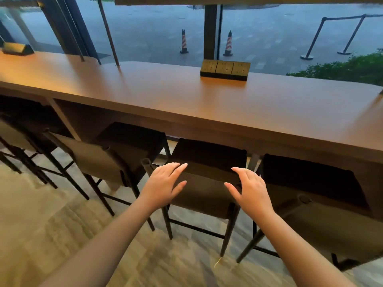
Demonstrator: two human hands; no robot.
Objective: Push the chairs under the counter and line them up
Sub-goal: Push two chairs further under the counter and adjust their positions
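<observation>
- The middle chair (204,184) stands right in front of the person, straight ahead of both hands. Its dark seat is partly under the tabletop (186,100), and its low back sticks out toward the person.
- The top edge of the chair back runs left to right — the same way as the front edge of the tabletop. So I think the push should go straight ahead, away from the body.
- The left hand (163,184) is at the left end of that top edge, and the right hand (249,188) is at the right end. Both look about as near.
- Each grip is open, with fingers spread and holding nothing. I cannot tell if the palms touch the chair back or hang just above it.
- The chair on the left (116,160) sits turned a little, and its back sticks out more — it does not look lined up yet.
- The chair on the right (310,189) is just beside the middle one, with its seat partly under too.
- A socket box (224,69) sits on the tabletop, far from the hands.
</observation>
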